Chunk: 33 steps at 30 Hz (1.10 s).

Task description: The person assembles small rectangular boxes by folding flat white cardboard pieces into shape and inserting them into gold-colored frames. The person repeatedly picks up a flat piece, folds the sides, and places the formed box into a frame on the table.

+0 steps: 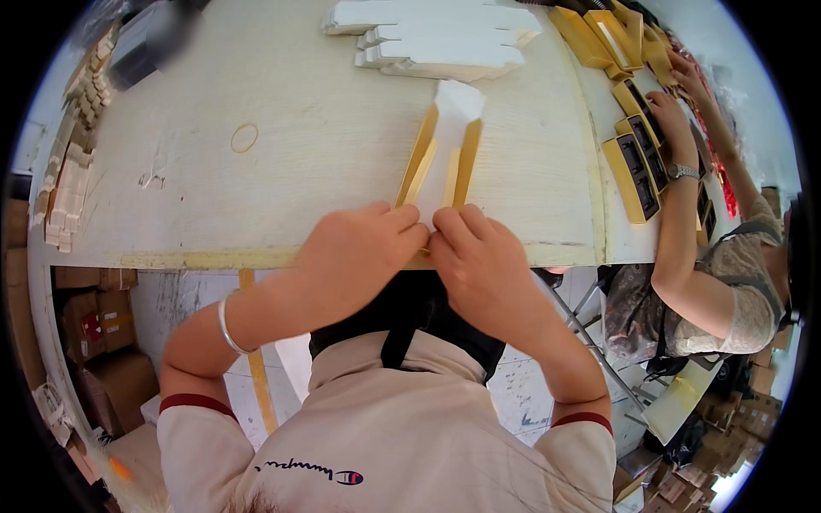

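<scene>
Pale and wide, the bench fills much of the view I follow from afar. Along its right side I see a co-worker, arms stretched out over gold boxes with black inserts. At the far edge lies a stack of flat white cartons. Nearer, at the middle front, I have the gold-and-white carton, its side walls raised and its white end flap pointing away. My left hand and right hand nearly touch, each pinching the carton's near end; I cannot see the thumbs clearly. Off to the left lies a thin tan ring.
</scene>
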Tool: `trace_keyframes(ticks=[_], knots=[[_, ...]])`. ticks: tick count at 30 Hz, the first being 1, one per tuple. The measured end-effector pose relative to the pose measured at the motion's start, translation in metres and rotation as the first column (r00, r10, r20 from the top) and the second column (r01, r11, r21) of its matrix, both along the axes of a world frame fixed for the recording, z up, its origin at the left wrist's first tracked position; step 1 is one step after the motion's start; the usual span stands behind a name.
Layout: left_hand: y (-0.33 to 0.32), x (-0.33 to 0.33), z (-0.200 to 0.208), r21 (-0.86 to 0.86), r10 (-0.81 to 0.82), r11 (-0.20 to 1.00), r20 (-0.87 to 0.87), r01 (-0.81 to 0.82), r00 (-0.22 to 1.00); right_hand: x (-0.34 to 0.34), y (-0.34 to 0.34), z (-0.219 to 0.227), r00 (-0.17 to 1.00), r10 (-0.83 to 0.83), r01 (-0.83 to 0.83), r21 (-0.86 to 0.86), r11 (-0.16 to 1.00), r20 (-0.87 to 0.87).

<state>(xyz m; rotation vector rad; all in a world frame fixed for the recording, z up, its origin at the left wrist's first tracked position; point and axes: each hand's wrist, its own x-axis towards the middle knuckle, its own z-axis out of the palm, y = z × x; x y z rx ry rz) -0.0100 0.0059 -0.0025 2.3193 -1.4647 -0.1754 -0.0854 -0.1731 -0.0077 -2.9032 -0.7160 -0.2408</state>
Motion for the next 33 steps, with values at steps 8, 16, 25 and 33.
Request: trace_keyframes(ticks=[8, 16, 25, 33], knots=[[0.027, 0.059, 0.025, 0.1, -0.269, 0.962, 0.233, 0.252, 0.934, 0.013, -0.048, 0.001, 0.952, -0.197, 0.187, 0.064, 0.98, 0.233], [-0.004, 0.006, 0.023, -0.216, 0.128, 0.976, 0.45, -0.031, 0.884, -0.009, 0.015, -0.011, 0.958, -0.287, 0.272, 0.35, 0.896, -0.011], [0.017, 0.021, -0.02, -0.341, -0.162, 0.93, -0.048, 0.136, 0.986, -0.008, -0.04, 0.016, 0.971, 0.013, 0.094, 0.432, 0.897, -0.238], [0.01, 0.021, -0.014, -0.312, -0.12, 0.946, -0.099, 0.084, 0.988, 0.007, -0.036, 0.001, 0.983, 0.082, 0.01, 0.496, 0.868, -0.162]])
